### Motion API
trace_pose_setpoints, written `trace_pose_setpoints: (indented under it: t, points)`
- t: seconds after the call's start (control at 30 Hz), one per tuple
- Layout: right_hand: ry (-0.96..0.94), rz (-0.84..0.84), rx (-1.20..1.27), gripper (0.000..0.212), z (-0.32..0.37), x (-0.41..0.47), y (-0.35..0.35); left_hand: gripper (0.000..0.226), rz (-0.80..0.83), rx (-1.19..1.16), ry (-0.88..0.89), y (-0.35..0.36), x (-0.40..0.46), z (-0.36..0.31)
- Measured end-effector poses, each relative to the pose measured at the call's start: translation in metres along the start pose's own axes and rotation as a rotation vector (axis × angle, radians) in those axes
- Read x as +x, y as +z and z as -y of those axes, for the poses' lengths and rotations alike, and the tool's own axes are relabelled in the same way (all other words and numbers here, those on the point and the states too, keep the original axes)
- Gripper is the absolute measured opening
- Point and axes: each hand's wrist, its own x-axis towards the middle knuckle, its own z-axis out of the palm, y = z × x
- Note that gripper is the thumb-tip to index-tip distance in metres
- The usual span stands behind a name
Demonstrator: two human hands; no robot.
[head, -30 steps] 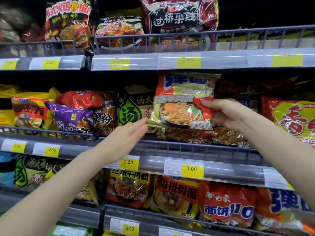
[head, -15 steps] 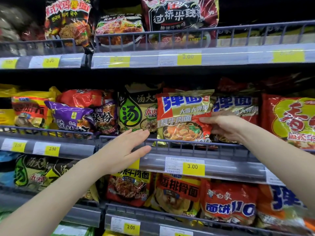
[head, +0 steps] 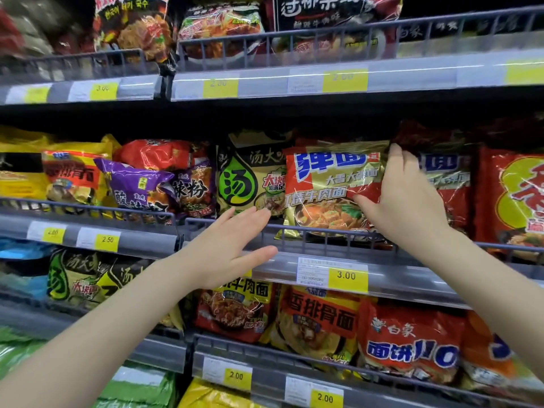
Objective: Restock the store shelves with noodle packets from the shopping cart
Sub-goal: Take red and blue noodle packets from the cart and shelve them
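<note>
A gold and red noodle packet (head: 329, 189) with blue characters stands upright on the middle shelf, behind the wire rail (head: 312, 231). My right hand (head: 406, 201) holds its right edge, thumb on the front and fingers reaching up past the top right corner. My left hand (head: 235, 248) hovers with straight fingers in front of the rail, lower left of the packet, and holds nothing. The shopping cart is out of view.
Beside the gold packet stand a green and black packet (head: 250, 178) on its left and a matching blue-lettered packet (head: 447, 184) on its right. Shelves above and below are packed with noodle packets. Yellow price tags (head: 347, 275) line the shelf edges.
The packet went from held in the air in front of the shelf to standing behind the rail. My right hand slid up its right edge. My left hand let go and dropped lower.
</note>
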Motion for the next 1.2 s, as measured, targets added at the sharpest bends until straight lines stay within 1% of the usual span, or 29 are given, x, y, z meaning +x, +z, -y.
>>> trace_pose_setpoints:
  t: [0.03, 0.07, 0.13, 0.2, 0.23, 0.27, 0.37, 0.5, 0.63, 0.73, 0.8, 0.87, 0.9, 0.97, 1.03, 1.1, 1.17, 1.2]
  points:
    - [-0.119, -0.069, -0.004, 0.082, 0.006, -0.007, -0.001, 0.101, -0.003, 0.022, -0.004, 0.001, -0.001, -0.001]
    - [-0.232, -0.098, 0.018, 0.076, 0.014, -0.014, -0.002, 0.097, -0.006, 0.045, -0.015, 0.001, -0.003, -0.003]
    - [-0.400, -0.062, 0.096, 0.059, 0.033, -0.027, 0.000, 0.089, -0.028, 0.085, -0.040, -0.001, -0.010, -0.003]
    - [-0.528, -0.037, 0.151, 0.037, 0.059, -0.038, 0.005, 0.083, -0.078, 0.132, -0.057, -0.007, -0.021, 0.003]
    - [-0.580, -0.025, 0.168, 0.029, 0.073, -0.041, 0.008, 0.080, -0.097, 0.164, -0.073, -0.012, -0.029, 0.007]
    - [-0.625, 0.005, 0.182, 0.027, 0.087, -0.042, 0.012, 0.077, -0.107, 0.199, -0.094, -0.016, -0.038, 0.013]
    - [-0.736, 0.128, 0.255, 0.030, 0.134, -0.032, 0.020, 0.069, -0.099, 0.307, -0.162, -0.036, -0.066, 0.034]
    - [-0.832, 0.282, 0.368, 0.033, 0.199, -0.009, 0.027, 0.059, 0.021, 0.413, -0.344, -0.082, -0.102, 0.064]
    - [-0.869, 0.426, 0.427, 0.036, 0.259, 0.006, 0.030, 0.052, 0.096, 0.442, -0.511, -0.135, -0.152, 0.092]
    - [-0.913, 0.542, 0.455, 0.038, 0.304, 0.009, 0.017, 0.045, 0.177, 0.401, -0.656, -0.180, -0.200, 0.099]
    - [-0.952, 0.619, 0.458, 0.038, 0.335, 0.012, 0.000, 0.040, 0.227, 0.373, -0.738, -0.217, -0.229, 0.098]
    - [-0.996, 0.688, 0.466, 0.038, 0.366, 0.019, -0.026, 0.038, 0.248, 0.422, -0.818, -0.258, -0.254, 0.094]
    - [-1.021, 0.710, 0.474, 0.035, 0.380, 0.024, -0.040, 0.037, 0.254, 0.443, -0.857, -0.280, -0.263, 0.091]
    - [-1.073, 0.722, 0.491, 0.031, 0.407, 0.035, -0.074, 0.037, 0.284, 0.408, -0.938, -0.326, -0.276, 0.082]
    - [-1.114, 0.726, 0.528, 0.030, 0.432, 0.047, -0.114, 0.039, 0.303, 0.419, -1.006, -0.372, -0.284, 0.071]
    - [-1.155, 0.738, 0.557, 0.030, 0.456, 0.061, -0.154, 0.047, 0.326, 0.448, -1.055, -0.421, -0.287, 0.058]
    - [-1.192, 0.745, 0.571, 0.029, 0.480, 0.073, -0.190, 0.055, 0.315, 0.463, -1.093, -0.469, -0.287, 0.044]
    - [-1.209, 0.747, 0.578, 0.027, 0.491, 0.077, -0.208, 0.055, 0.313, 0.479, -1.113, -0.492, -0.290, 0.038]
